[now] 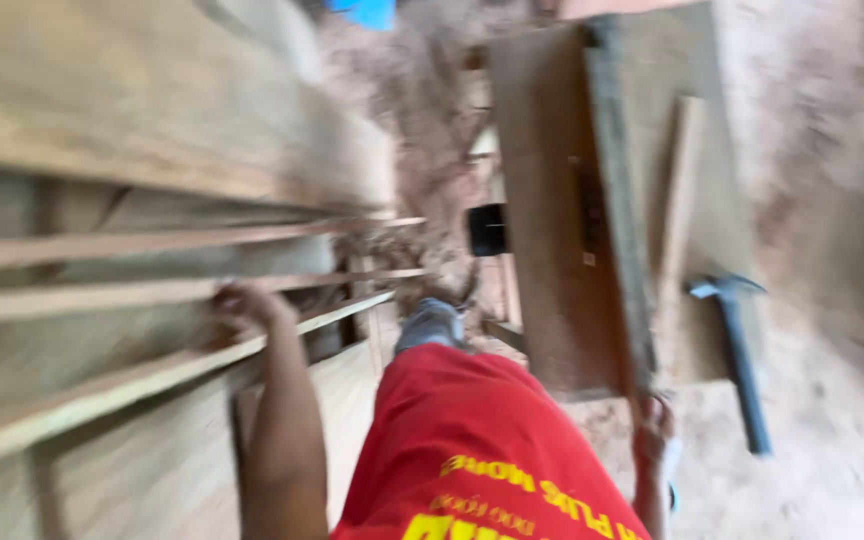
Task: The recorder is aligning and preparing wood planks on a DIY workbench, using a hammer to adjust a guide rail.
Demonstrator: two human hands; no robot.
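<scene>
The picture is blurred by motion. My left hand [247,305] reaches out to the left and is closed on a long thin wooden strip [102,385], the lowest of three strips lying side by side. My right hand [654,425] hangs low at the near corner of a brown wooden bench [552,250], touching or almost touching its edge. Something small and pale shows beside its fingers; I cannot tell whether it is held. My red shirt [472,450] fills the bottom middle.
A blue-handled claw hammer [740,350] lies on the bench's right part beside a loose wooden batten [680,190]. Large plywood boards [132,90] are stacked on the left. Sawdust covers the floor [832,200]. A dark square block [488,230] sits beyond my shoe.
</scene>
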